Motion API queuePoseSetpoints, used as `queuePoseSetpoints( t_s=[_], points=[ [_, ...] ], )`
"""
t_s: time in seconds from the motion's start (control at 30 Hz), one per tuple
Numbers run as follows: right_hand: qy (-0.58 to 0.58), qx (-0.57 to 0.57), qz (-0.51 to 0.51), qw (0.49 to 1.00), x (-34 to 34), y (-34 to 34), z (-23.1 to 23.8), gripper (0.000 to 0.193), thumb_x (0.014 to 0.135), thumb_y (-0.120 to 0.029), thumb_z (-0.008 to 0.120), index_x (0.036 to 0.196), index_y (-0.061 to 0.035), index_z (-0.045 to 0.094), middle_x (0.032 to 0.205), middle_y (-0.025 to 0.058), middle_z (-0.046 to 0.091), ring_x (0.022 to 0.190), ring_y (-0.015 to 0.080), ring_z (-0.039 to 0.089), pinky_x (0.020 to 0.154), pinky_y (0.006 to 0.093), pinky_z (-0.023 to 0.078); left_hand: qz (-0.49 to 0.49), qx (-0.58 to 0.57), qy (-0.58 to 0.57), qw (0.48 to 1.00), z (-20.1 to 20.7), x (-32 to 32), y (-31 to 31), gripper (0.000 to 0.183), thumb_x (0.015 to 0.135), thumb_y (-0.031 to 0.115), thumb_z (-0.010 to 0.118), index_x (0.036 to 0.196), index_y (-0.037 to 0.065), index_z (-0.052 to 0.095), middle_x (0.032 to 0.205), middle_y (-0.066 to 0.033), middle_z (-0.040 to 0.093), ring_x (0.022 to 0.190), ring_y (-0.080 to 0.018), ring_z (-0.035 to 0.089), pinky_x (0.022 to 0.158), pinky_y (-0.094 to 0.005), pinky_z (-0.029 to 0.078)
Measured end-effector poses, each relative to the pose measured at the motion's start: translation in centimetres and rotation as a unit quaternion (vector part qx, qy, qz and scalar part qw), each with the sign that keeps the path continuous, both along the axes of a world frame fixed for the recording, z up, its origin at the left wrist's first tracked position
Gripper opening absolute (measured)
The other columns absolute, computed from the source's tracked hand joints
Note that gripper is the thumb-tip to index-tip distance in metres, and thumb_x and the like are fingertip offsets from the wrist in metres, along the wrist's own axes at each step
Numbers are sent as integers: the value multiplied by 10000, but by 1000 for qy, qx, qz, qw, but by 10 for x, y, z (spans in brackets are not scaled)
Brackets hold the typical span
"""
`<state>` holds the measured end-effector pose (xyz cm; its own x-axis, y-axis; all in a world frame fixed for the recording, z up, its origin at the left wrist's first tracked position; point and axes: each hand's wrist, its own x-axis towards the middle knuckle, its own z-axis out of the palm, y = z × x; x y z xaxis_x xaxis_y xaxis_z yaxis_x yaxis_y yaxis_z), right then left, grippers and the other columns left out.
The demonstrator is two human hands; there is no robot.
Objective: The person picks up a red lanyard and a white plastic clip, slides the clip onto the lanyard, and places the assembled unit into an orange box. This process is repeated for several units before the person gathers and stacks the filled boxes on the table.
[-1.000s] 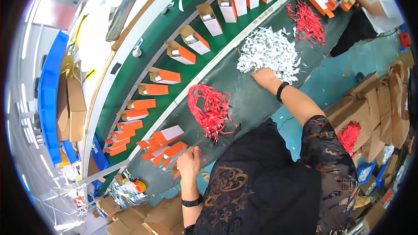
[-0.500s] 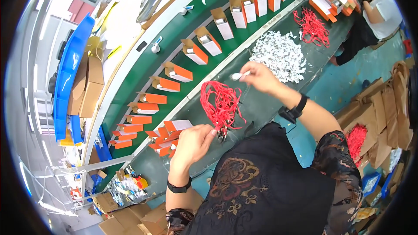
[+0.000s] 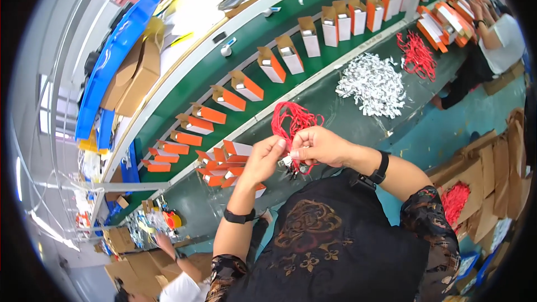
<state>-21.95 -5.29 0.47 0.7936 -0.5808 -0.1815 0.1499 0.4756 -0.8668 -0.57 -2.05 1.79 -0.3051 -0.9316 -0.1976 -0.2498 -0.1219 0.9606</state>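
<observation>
Both hands meet over the near end of a bundle of red cords (image 3: 293,114) on the dark green worktop. My left hand (image 3: 265,159) is closed, thumb and forefinger pinching a red cord. Right beside it, my right hand (image 3: 319,146) pinches a small white plastic piece (image 3: 287,161); the fingers hide part of it and where it meets the cord. Dark cord ends hang below the fingertips. Farther right lies a heap of similar small white pieces (image 3: 372,85).
Orange-and-white open boxes (image 3: 246,86) line the green conveyor (image 3: 184,92) beyond the worktop. More boxes (image 3: 221,165) cluster left of my left hand. Another red cord pile (image 3: 416,56) lies at the far right. Co-workers sit at far right (image 3: 499,45) and lower left (image 3: 182,288).
My right hand has come from beside the white heap, leftward and nearer, to meet my left hand at the cords. The view has shifted; a co-worker now shows at lower left.
</observation>
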Motion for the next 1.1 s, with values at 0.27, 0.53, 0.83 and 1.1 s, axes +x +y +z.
queuePoseSetpoints(
  t_s=[0.27, 0.53, 0.83, 1.1],
  points=[
    [74, -373, -186, 906, 9, 20, 12, 100, 887, -25, 677, 878, -6, 579, 744, 41, 605, 652, 77, 577, 556, 231, 461, 188, 156, 480, 843, -58, -51, 52, 291, 1026, 258, 437, 1181, 50, 567, 1078, -103, 649, 952, -202, 639, 832, -337, 517],
    [151, -581, -271, 752, 23, 14, 26, 91, 808, 20, 694, 843, -20, 620, 783, 102, 628, 710, 214, 612, 630, 319, 489, 250, -32, 145, 957, -19, -67, 61, 279, 1023, 326, 468, 966, 76, 578, 729, -21, 587, 635, -148, 578, 579, -287, 450],
    [150, -206, 295, 921, 16, -15, 12, 103, 845, -90, 683, 851, -16, 613, 727, 98, 654, 640, 199, 643, 560, 330, 484, 9, -306, -103, 946, 6, -1, 67, 179, 875, 273, 679, 897, 97, 656, 745, -70, 643, 720, -231, 658, 685, -363, 525],
    [-8, -211, -202, 956, 85, 27, 24, 153, 929, -144, 661, 937, -3, 603, 842, 84, 669, 649, 133, 618, 596, 286, 513, 448, 65, 526, 720, 13, -36, 54, 160, 1032, 221, 492, 970, 99, 574, 760, 12, 563, 608, -66, 493, 552, -193, 399]
  ],
)
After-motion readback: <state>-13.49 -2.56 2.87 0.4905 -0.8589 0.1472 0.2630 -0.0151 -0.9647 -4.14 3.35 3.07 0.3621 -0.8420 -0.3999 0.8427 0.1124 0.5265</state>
